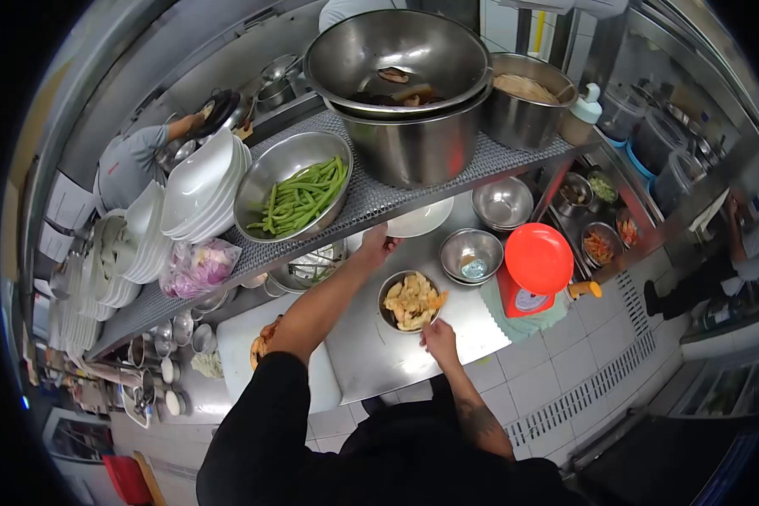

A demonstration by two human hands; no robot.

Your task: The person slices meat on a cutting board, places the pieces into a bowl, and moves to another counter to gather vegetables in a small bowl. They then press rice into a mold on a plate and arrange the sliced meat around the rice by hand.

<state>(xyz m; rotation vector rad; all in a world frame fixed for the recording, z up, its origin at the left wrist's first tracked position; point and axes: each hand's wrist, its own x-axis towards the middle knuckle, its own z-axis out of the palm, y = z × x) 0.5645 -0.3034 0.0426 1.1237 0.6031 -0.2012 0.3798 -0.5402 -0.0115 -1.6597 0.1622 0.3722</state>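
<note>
My left hand [381, 244] reaches in under the metal shelf, its fingers closed at the near rim of a white dish [422, 221]. The shelf hides part of that dish. Nearer to me on the steel counter, my right hand [439, 341] pinches the rim of a small metal bowl [385, 310]. Pale yellowish food pieces [413, 297] fill this bowl, with an orange bit at its right side. Two small metal bowls, one stacked in the other [471, 255], stand just to the right, the upper one with something pale bluish inside.
A red scale [527, 291] with a red dish on a green cloth stands right. On the shelf [447, 190] above are green beans [304, 198], large pots and stacked white dishes [207, 185]. A white cutting board [291, 354] lies left. Two other people are nearby.
</note>
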